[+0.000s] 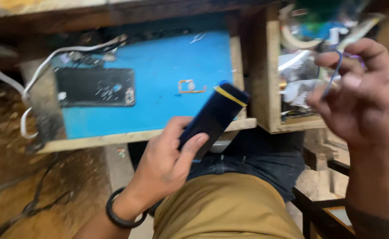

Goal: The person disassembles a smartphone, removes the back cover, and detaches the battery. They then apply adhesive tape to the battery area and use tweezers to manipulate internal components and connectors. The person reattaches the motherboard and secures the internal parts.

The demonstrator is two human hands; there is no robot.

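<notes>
The blue mat [168, 71] covers the low wooden bench [132, 138]; on its left part lies a dark phone [95, 86], flat, with a white cable [35, 77] looping past its left end; a small orange-edged piece [189, 86] sits near the mat's right side; a wooden box [265, 71] of mixed parts stands just right of the bench.

The step in hand looks like sorting out a dark blue phone-like slab [214, 116] with a yellow band across its upper end; it is held tilted over the bench's front edge, above the lap. The left hand [165, 163] grips it, fingers closed round the lower end, thumb along its face.

The right hand [362, 95] is raised by the box, fingers half curled, pinching a thin blue band [333, 73]; a purple bit beside it is too blurred to name.

By my judgement, the hands would have to come together, since slab and band are well apart.
</notes>
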